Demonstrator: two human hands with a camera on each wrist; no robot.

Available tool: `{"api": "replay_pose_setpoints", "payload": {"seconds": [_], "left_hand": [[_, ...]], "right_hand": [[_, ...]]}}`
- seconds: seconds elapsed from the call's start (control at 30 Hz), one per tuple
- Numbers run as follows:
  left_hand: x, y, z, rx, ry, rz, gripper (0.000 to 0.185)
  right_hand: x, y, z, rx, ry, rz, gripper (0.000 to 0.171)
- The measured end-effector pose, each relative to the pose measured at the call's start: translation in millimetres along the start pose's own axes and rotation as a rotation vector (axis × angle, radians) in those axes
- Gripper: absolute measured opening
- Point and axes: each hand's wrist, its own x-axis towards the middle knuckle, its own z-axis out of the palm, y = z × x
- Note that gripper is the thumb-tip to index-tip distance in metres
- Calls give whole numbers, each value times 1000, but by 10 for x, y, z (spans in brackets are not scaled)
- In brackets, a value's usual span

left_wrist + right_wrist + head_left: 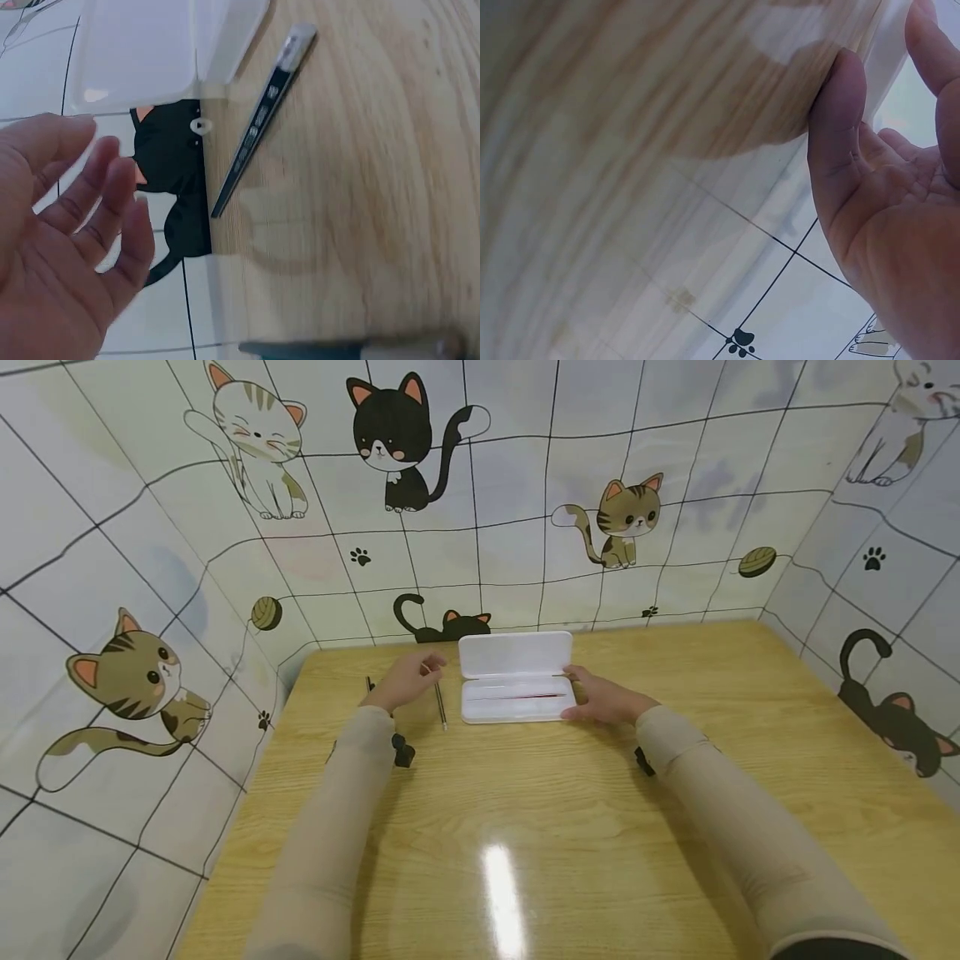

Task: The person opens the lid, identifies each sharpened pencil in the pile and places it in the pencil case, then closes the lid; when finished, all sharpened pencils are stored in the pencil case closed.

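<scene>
An open white plastic pencil case (516,656) stands near the table's back edge, its lid raised towards the wall. A thin reddish stick (525,697) lies inside it. My right hand (606,695) grips the case's right end, the thumb at the front corner and the fingers near the hinge. Left of the case, my left hand (408,681) hovers with loosely bent fingers, holding nothing. Below it in the left wrist view lies a slim black stick (259,124) with pale lettering and a silvery end, pencil-like. A second dark stick (360,350) is partly cut off at that view's bottom.
The wooden table (555,827) reaches back to a wall covering (517,552) printed with cats and grid lines, which also rises at left and right. Black wrist devices (402,750) sit under both forearms. A light reflection (501,893) lies on the tabletop in front.
</scene>
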Motion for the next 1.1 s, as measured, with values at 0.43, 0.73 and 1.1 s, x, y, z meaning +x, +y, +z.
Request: {"api": "replay_pose_setpoints", "payload": {"seconds": [0.43,0.73,1.1], "left_hand": [[-360,-163,-294,83,217,-397,36],[-366,-241,-284,34,170,-490,43],[-324,-215,-183,90,105,-483,43]], "right_hand": [[-18,-4,-18,-22,4,-11,102],[-6,-28,13,6,-2,5,101],[-14,-22,6,-3,3,6,102]]}}
